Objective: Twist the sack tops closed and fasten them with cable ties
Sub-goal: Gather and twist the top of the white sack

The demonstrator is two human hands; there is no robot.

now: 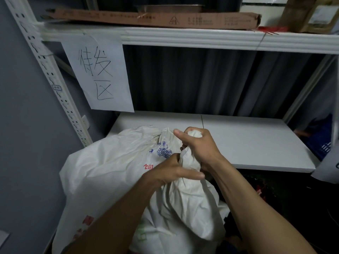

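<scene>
White sack (110, 171), its gathered neck upright, tilting far. The right hand (199, 146) clenches the neck's top, the left hand (170, 171) grips below; shelf board (256, 142) beyond, paper sign (99, 74) far left.

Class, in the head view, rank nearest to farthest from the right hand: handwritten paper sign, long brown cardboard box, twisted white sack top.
1. Twisted white sack top: gripped in the right hand.
2. Handwritten paper sign: hanging upper left.
3. Long brown cardboard box: highest, far above.
</scene>
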